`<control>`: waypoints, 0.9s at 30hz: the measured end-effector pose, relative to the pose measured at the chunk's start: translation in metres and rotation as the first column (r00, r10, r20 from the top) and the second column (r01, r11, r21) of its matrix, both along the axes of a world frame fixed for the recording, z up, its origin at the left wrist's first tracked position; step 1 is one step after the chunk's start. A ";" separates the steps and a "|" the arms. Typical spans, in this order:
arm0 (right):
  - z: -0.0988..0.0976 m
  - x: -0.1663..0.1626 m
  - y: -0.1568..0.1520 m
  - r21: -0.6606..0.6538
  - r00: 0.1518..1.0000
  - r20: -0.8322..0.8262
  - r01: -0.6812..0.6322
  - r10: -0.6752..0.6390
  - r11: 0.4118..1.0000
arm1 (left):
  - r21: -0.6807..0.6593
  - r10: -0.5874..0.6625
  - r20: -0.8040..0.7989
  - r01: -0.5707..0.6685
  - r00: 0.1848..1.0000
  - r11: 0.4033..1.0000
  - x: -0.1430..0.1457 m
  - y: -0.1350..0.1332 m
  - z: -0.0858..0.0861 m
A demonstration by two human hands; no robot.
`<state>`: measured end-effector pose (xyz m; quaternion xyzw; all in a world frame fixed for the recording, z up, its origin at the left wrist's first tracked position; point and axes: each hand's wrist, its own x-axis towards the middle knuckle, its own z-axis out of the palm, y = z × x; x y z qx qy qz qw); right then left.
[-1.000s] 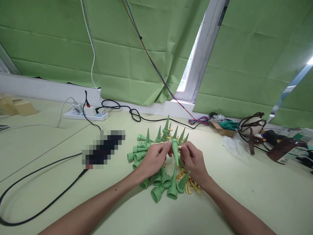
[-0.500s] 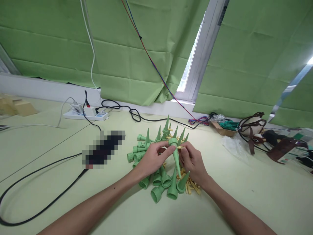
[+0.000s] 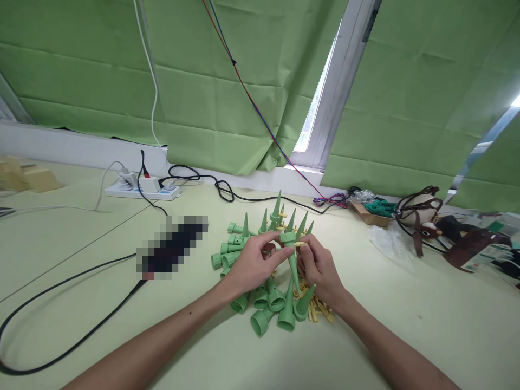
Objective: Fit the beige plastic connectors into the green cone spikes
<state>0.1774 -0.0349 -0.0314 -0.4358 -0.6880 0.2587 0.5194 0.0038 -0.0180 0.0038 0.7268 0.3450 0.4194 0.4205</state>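
Note:
A green plastic watering spike is held over the pile, its ribbed collar up and its point angled down toward me. My left hand is closed on it near the collar, thumb on the near side. From the right, my right hand pinches a small yellow valve against the spike's side. How deep the valve sits in the spike I cannot tell. Around and below my hands lie several more green watering spikes, some upright and some on their sides. Loose yellow valves lie beneath my right hand, partly hidden by it.
A blurred dark object with a black cable lies to the left. Behind it is a white power strip. At the back right are a cardboard box, a clear plastic bag and a brown strapped bag. Green blinds hang behind the table.
My left thumb has shifted slightly to the right on the spike, and the spike's tip has swung a little to the left. My right hand keeps its pinch on the yellow valve.

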 end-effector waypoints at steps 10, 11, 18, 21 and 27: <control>-0.004 0.002 0.002 -0.008 0.999 -0.014 -0.033 0.033 0.999 | 0.082 -0.011 -0.031 0.014 0.999 0.997 -0.001 0.001 -0.003; -0.004 0.002 0.002 -0.007 0.999 -0.018 -0.036 0.035 0.999 | 0.089 -0.012 -0.031 0.015 0.999 0.996 -0.001 0.000 -0.003; -0.005 0.001 0.004 -0.007 0.999 -0.011 -0.036 0.036 0.999 | 0.227 -0.039 -0.057 0.051 0.998 0.973 0.000 -0.001 -0.003; -0.004 0.000 0.003 0.001 1.000 0.003 -0.024 0.024 1.000 | 0.290 -0.037 -0.056 0.052 0.998 0.956 0.000 -0.001 -0.003; 0.001 -0.002 0.001 0.013 0.999 0.039 -0.007 0.006 1.000 | 0.403 -0.027 -0.090 0.061 0.996 0.913 -0.001 0.002 -0.008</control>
